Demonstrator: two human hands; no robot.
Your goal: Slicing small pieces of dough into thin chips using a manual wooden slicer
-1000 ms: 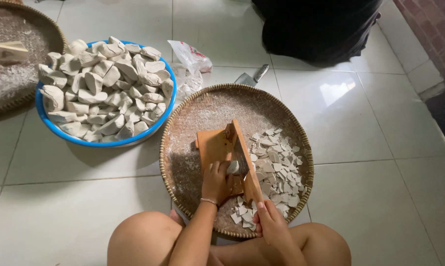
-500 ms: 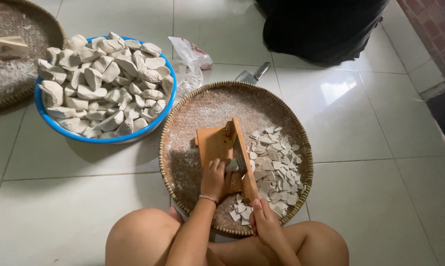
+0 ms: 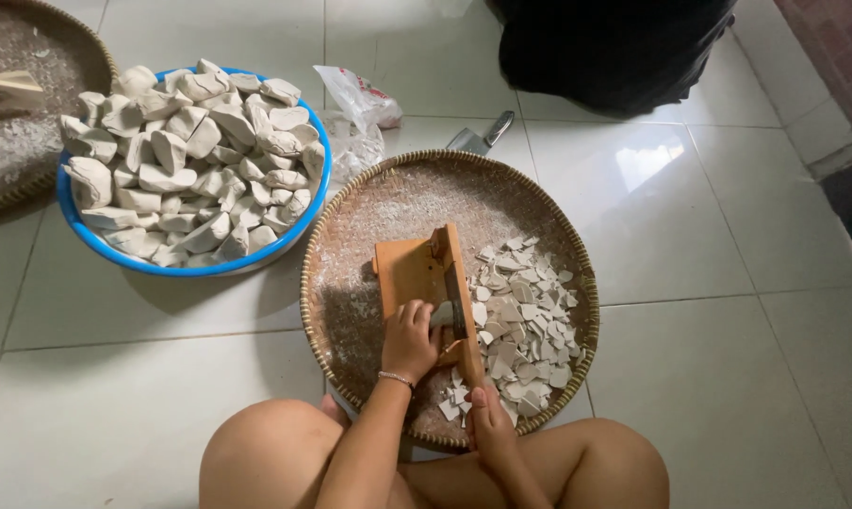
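While the left hand (image 3: 409,337) presses down on the wooden slicer (image 3: 426,283), fingers curled over a pale piece, the right hand (image 3: 490,421) closes on its lower end. It sits in a woven tray (image 3: 351,283) holding thin white slices (image 3: 520,330). Beside, a blue basin (image 3: 192,267) heaped with whitish chunks (image 3: 186,160) stands on the tiled floor (image 3: 709,283).
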